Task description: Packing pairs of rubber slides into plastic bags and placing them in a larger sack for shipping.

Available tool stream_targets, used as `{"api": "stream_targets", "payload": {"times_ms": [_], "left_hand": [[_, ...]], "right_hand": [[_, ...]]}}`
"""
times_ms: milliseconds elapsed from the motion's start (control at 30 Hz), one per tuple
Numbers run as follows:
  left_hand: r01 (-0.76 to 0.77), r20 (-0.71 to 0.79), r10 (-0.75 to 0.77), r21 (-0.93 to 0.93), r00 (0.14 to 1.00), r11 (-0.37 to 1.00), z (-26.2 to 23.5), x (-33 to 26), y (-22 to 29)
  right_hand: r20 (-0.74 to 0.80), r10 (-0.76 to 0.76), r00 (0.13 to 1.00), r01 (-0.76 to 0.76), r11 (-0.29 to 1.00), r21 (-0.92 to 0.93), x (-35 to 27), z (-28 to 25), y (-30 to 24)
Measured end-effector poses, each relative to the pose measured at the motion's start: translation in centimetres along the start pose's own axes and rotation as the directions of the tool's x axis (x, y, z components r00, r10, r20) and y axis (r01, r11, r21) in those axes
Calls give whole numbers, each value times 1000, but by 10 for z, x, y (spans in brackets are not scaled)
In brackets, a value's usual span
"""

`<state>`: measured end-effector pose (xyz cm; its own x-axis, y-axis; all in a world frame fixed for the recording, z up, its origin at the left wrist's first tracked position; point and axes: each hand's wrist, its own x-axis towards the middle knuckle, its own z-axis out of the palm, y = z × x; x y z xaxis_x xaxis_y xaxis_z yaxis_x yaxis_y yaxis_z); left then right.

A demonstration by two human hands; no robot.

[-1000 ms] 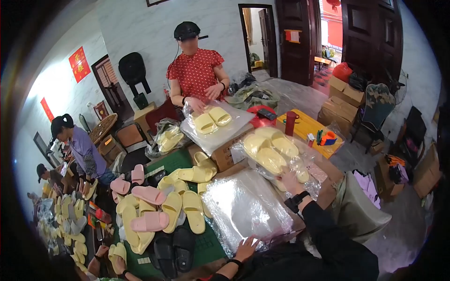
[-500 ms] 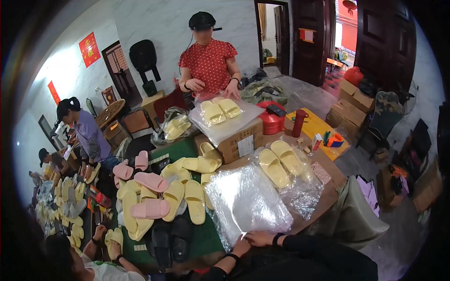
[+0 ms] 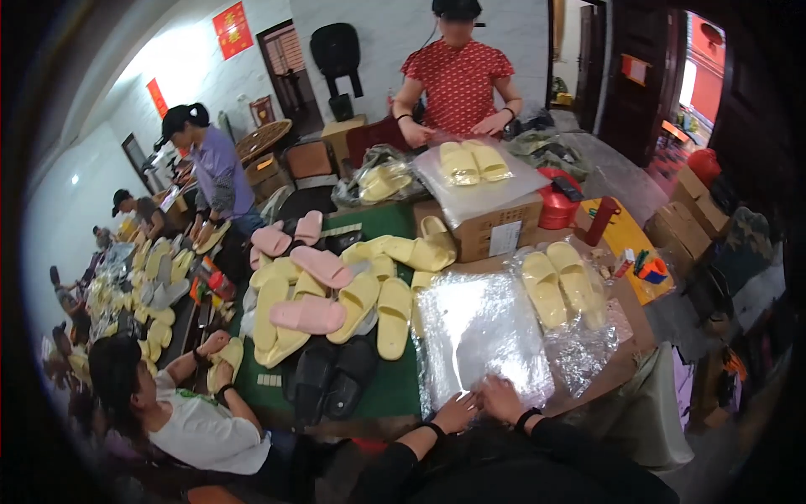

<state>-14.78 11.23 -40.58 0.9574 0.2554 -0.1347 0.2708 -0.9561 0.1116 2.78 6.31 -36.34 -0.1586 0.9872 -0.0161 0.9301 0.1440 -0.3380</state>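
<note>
My left hand [image 3: 456, 412] and my right hand [image 3: 502, 400] are close together at the near edge of a flat stack of clear plastic bags [image 3: 478, 328]. The fingers of both are bent and closed on the edge of the top bag. Light glares off the plastic. Just right of the stack lies a pair of pale yellow slippers [image 3: 557, 287] in a clear bag. To the left, loose yellow, pink and black slippers are heaped on a green mat [image 3: 395, 403]; a black slipper [image 3: 349, 378] lies nearest my left arm.
Across the table a person in a red top [image 3: 457, 88] stands by a cardboard box [image 3: 478, 231] with plastic sheets and yellow slippers on it. A person in white [image 3: 197, 420] holds a yellow slipper at left. A red tub [image 3: 557, 206] and yellow board [image 3: 625, 244] stand right.
The whole view has swung left, so everything sits further right. My hands remain at the bag edge, with the right one now further over the plastic. The person opposite has drawn both hands back.
</note>
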Motion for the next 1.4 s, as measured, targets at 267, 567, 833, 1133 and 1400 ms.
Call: {"api": "stream_targets", "payload": {"times_ms": [267,567,833,1133,1400], "left_hand": [[-26,-136,-23,-344,990,939,-27,1,-23],[583,-219,-595,-124,773,803,-86,-24,-102],[906,-511,-803,-101,307,410,-132,-98,-196],[922,-327,-940,-386,-103,33,-154,-140,-253],[800,-61,-998,-600,-30,12,-139,-138,-270]], "right_hand": [[-16,87,996,-89,981,-174,-6,35,13],[206,147,967,-94,965,-246,4,37,16],[317,81,945,17,955,-296,10,27,12],[435,184,882,-83,967,-241,19,29,14],[463,171,870,-64,969,-238,19,25,19]]}}
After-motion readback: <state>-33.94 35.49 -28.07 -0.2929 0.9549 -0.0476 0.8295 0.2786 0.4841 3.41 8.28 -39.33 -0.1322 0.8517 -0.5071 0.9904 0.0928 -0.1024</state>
